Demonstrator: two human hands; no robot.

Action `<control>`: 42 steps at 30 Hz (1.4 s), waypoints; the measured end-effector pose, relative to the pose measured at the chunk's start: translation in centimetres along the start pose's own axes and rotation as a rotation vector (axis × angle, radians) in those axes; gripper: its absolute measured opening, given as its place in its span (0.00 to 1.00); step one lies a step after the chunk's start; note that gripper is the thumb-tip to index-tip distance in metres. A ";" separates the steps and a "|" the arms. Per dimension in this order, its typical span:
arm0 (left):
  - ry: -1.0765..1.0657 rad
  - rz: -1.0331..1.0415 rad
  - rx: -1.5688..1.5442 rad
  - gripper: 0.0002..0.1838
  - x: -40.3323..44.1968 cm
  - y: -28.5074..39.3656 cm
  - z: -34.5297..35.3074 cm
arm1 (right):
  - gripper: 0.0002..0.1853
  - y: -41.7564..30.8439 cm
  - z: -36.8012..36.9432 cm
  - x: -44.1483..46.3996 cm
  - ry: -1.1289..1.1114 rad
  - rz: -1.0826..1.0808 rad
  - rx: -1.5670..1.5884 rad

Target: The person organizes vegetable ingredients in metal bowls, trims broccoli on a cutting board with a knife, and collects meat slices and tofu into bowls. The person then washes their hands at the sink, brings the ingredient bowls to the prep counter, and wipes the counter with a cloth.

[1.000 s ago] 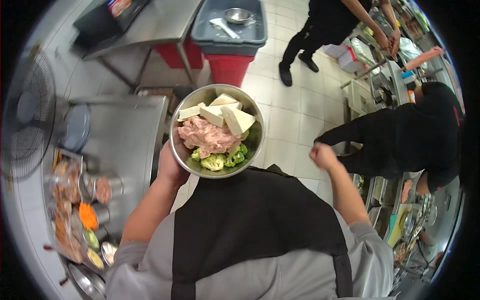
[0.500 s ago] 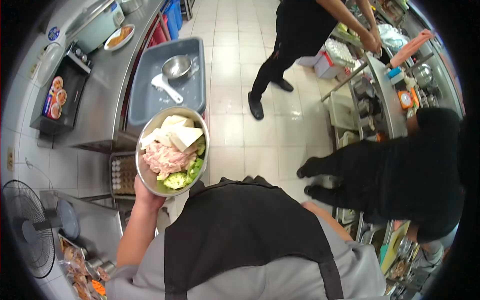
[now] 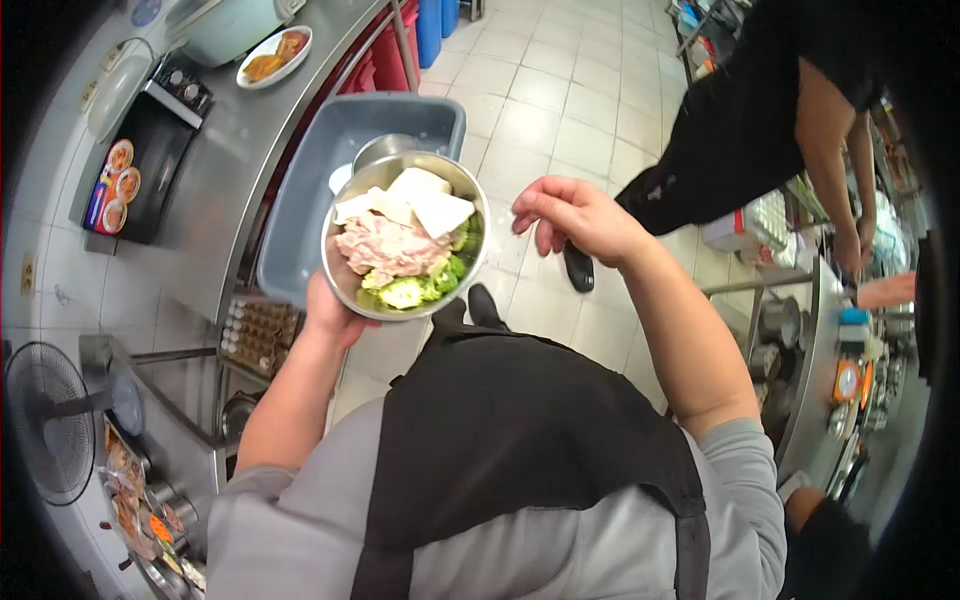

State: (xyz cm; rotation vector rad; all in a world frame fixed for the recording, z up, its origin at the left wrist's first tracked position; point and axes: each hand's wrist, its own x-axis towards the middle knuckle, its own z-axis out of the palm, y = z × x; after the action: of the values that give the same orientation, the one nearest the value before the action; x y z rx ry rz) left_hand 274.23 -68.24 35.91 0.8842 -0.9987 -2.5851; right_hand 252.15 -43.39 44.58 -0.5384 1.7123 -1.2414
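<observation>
My left hand (image 3: 334,315) grips a stainless steel bowl (image 3: 464,188) by its left underside; the fingers beneath are mostly hidden. Pale white slabs (image 3: 440,212), tofu-like, lie on top in the bowl. Raw pinkish sliced meat (image 3: 388,246) fills the middle, and green broccoli (image 3: 404,292) sits at the near side. My right hand (image 3: 580,222) is raised to the right of the bowl, apart from it, with loosely bent fingers and nothing held. Behind the bowl, a grey plastic tub (image 3: 300,200) contains a smaller metal bowl (image 3: 388,148) and a partly hidden white utensil (image 3: 341,179).
A steel counter (image 3: 215,160) runs along the left, with an oval plate of food (image 3: 275,58). Egg trays (image 3: 258,335) sit below, near a fan (image 3: 50,425). A co-worker in black (image 3: 740,120) stands ahead right, beside laden steel shelving (image 3: 800,400).
My right hand has come up into view beside the bowl. My view has turned, and the bowl now overlaps the tub more. The co-worker at right is mostly out of frame.
</observation>
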 end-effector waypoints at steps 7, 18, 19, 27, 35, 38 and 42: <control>-0.042 0.092 0.103 0.22 14.8 -1.1 10.8 | 0.12 -3.8 -10.6 10.0 -0.015 0.196 -0.239; 0.237 0.187 0.077 0.19 36.5 2.4 22.0 | 0.11 -6.6 -37.7 31.4 0.159 -0.042 -0.142; 0.248 0.181 0.031 0.19 37.0 2.8 22.5 | 0.10 -8.3 -39.6 32.2 0.115 0.006 -0.122; 0.361 0.257 0.006 0.19 45.3 5.2 28.1 | 0.10 -9.3 -53.4 45.0 0.281 -0.047 0.099; 0.447 0.162 0.013 0.23 62.6 9.2 24.4 | 0.10 -5.9 -60.5 53.9 0.503 0.008 0.194; 0.409 0.042 0.009 0.24 69.6 9.7 19.5 | 0.09 -5.2 -59.5 54.3 0.583 0.106 0.210; 0.174 -0.078 0.025 0.26 78.4 12.9 20.3 | 0.09 -3.6 -58.7 54.8 0.757 0.174 0.229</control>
State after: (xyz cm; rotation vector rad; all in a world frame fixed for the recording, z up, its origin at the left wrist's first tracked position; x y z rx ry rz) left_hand 199.83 -99.23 20.91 1.1542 -0.9670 -2.5106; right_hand 174.66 -57.67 28.54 0.2608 2.1186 -1.5991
